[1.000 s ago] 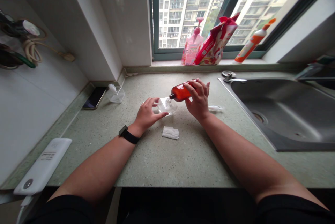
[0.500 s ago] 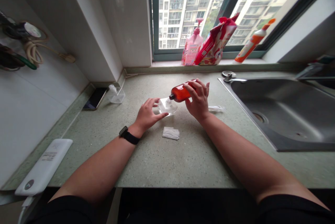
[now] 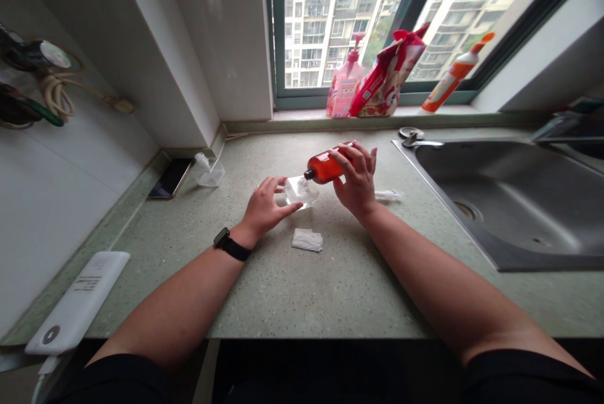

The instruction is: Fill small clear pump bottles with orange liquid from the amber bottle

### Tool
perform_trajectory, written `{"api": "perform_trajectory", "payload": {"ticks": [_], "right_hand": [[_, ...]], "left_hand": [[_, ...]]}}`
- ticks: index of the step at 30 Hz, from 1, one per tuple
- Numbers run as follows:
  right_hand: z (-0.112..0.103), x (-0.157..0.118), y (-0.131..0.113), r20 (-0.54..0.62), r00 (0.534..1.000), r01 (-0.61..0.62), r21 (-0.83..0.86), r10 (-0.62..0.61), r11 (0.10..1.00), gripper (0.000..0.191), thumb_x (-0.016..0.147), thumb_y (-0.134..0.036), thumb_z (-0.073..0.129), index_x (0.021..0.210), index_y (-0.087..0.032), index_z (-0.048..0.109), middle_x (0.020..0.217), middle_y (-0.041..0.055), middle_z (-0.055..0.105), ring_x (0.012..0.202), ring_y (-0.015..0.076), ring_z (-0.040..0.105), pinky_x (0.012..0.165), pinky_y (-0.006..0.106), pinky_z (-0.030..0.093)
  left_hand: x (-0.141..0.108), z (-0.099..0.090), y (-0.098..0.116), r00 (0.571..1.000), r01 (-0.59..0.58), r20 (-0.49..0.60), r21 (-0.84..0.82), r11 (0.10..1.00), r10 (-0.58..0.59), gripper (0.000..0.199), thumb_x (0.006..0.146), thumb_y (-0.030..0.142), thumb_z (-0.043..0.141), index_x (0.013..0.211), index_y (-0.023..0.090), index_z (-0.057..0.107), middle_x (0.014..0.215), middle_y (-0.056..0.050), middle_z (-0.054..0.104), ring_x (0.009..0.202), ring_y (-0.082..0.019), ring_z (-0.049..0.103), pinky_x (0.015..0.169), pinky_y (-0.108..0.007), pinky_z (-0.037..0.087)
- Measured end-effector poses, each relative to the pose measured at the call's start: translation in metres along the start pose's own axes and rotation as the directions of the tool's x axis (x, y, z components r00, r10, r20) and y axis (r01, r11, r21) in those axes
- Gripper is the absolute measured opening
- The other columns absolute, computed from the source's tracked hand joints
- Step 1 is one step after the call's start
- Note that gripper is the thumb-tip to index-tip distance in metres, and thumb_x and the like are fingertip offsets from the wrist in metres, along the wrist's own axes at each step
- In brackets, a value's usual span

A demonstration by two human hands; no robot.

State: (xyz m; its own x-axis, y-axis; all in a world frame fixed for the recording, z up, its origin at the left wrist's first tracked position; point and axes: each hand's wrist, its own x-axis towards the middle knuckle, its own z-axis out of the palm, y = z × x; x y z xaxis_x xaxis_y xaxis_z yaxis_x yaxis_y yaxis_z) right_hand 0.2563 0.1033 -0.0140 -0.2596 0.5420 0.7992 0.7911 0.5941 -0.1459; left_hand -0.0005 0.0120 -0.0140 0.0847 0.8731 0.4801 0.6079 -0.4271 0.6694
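Note:
My right hand is wrapped round a red-orange bottle, tipped almost flat with its dark mouth pointing left. Right under that mouth stands a clear bottle or container on the counter. My left hand grips the clear container from the left, thumb in front and fingers behind. Whether liquid is flowing between the two is too small to tell. A folded white tissue lies on the counter in front of the clear container. Behind my right wrist lies a clear plastic item, partly hidden.
At the left are a phone, a clear box with a white pump top and a white power bank with a cable. The steel sink is at the right. Bottles and a red bag stand on the sill.

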Motion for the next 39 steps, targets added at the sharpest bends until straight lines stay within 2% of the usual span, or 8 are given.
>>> {"api": "perform_trajectory", "payload": {"ticks": [16,39], "right_hand": [[0.0009,-0.0005,0.0012,-0.003,1.000,0.005,0.002,-0.005,1.000,0.072,0.087,-0.008,0.060,0.153,-0.038,0.055,0.149,0.0073,0.060,0.155,0.0369,0.043,0.132,0.074,0.017],[0.0019,-0.0008,0.0023,-0.050,0.997,0.053,-0.005,-0.053,0.999,0.068,0.090,-0.008,0.060,0.152,-0.037,0.055,0.149,0.0078,0.061,0.155,0.0357,0.044,0.133,0.074,0.018]], "left_hand": [[0.0007,0.0005,0.0004,1.000,0.001,0.001,-0.008,1.000,-0.001,0.062,0.082,0.048,0.092,0.129,0.021,0.062,0.127,-0.011,0.071,0.105,-0.027,0.078,0.092,-0.045,0.067],[-0.0004,0.0008,-0.0001,1.000,-0.009,0.000,-0.009,1.000,0.009,0.061,0.083,0.048,0.091,0.130,0.021,0.062,0.125,-0.011,0.070,0.105,-0.027,0.078,0.091,-0.044,0.067]]}}
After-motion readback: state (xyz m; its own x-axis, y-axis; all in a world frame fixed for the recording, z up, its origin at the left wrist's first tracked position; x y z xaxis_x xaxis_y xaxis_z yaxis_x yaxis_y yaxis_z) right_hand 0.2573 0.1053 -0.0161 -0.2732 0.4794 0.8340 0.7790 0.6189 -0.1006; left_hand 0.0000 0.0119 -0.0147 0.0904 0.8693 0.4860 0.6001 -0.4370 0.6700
